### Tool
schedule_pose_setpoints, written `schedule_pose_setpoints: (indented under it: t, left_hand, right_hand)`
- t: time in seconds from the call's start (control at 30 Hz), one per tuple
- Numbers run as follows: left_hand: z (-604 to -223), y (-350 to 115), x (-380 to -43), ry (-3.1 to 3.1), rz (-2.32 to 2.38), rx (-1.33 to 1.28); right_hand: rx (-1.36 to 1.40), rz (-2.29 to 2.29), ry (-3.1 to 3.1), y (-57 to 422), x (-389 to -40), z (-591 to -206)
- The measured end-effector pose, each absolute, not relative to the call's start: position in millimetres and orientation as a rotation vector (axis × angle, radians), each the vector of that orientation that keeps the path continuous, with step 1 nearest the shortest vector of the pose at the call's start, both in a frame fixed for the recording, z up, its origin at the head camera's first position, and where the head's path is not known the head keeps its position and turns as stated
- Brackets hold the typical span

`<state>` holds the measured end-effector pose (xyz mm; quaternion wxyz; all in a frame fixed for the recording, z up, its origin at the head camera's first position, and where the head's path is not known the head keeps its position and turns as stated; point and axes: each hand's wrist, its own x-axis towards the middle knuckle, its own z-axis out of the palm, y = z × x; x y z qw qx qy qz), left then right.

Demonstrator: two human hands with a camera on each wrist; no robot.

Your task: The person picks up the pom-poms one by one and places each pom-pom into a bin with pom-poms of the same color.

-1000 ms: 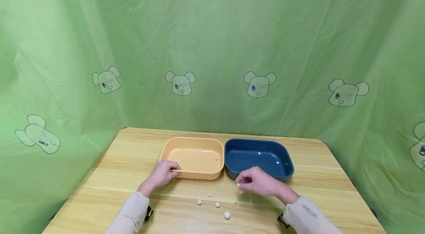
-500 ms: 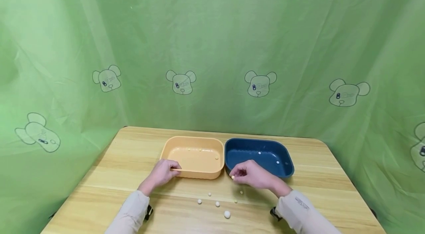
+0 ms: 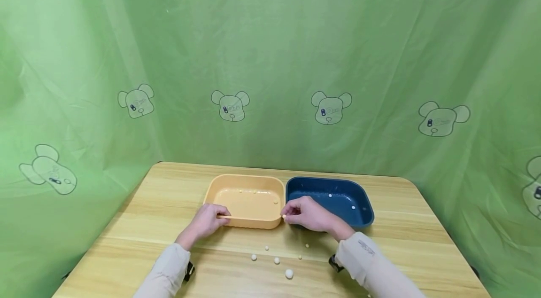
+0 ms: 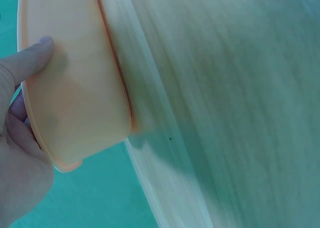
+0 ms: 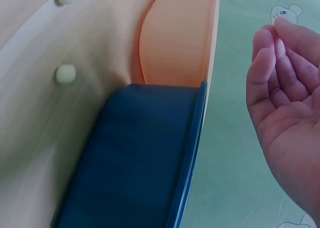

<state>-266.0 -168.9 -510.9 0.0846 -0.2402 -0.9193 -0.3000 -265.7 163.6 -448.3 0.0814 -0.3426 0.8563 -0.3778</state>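
My left hand (image 3: 207,220) grips the front rim of the peach-orange plastic basin (image 3: 255,223) near its left corner; in the left wrist view the thumb (image 4: 37,56) presses its outer wall. Between right thumb and fingertips, a small pale-yellow ball (image 3: 283,216) is pinched. That right hand (image 3: 310,215) is raised by the orange basin's right front corner, overlapping the dark blue basin (image 3: 363,225) in the head view. The right wrist view shows its fingertips together, the ball hidden. Several tiny yellowish balls lie inside the orange basin, and two white balls (image 3: 330,195) inside the blue one.
Nearer the front of the wooden table (image 3: 393,241) lie a larger white ball (image 3: 289,274), smaller white balls (image 3: 276,260) and two tiny yellowish balls (image 3: 307,245). The basins stand side by side. A green patterned curtain (image 3: 279,143) hangs behind and at both sides.
My right hand has lifted the small yellow ball from the table and moved it left and away from me, to the orange basin's corner. The left hand keeps its place on the rim.
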Motion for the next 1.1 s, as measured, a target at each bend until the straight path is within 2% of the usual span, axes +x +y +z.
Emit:
schedule_pose_setpoints:
  t: [0.57,1.1]
  left_hand:
    - [-510.7,-168.3,-266.2,-2.733,-0.863,-0.727]
    - [-511.1,-168.6,-266.6,-2.742,-0.848,-0.718]
  right_hand:
    - [-0.956,-1.137,2.551,134.4,-278.6,-458.3]
    - [-0.929,-1.196,2.552,126.3,-287.2,-467.8]
